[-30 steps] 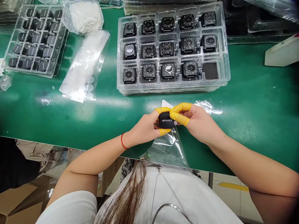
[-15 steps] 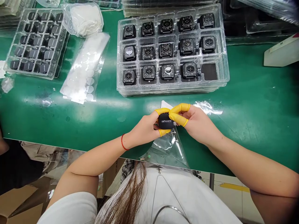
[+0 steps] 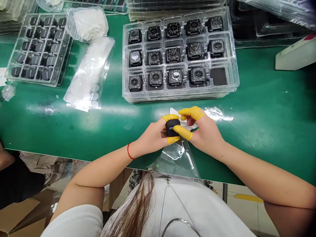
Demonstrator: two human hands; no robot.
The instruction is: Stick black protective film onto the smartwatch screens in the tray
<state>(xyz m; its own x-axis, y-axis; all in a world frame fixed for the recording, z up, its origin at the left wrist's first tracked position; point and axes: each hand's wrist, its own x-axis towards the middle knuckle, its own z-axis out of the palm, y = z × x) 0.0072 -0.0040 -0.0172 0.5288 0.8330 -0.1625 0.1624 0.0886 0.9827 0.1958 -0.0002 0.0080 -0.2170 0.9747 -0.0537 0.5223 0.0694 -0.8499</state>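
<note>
Between yellow-cotted fingers, my left hand (image 3: 154,134) grips a black square smartwatch body (image 3: 171,127) by its top and bottom edges. White lettering on its face is partly covered. My right hand (image 3: 201,128) lays its thumb over the right part of that face, while its index finger is raised apart above; both wear yellow finger cots. Its other fingers are curled and partly hidden. Under the hands lie a white paper piece (image 3: 184,123) and a clear plastic sheet (image 3: 179,154). Beyond them, a clear tray (image 3: 234,74) holds several watch bodies, backs up, with one front-right compartment vacant.
At left stands another compartment tray (image 3: 55,74) of black watch bodies. Beside it are a bag of white material (image 3: 87,23) and a clear sleeve of round stickers (image 3: 86,75). A white box (image 3: 295,56) sits at right. Crumpled clear film (image 3: 218,113) lies near my right hand.
My right thumb has moved from the watch's upper right edge onto its face, covering part of the lettering. The index finger has parted from the thumb. My left hand keeps its grip.
</note>
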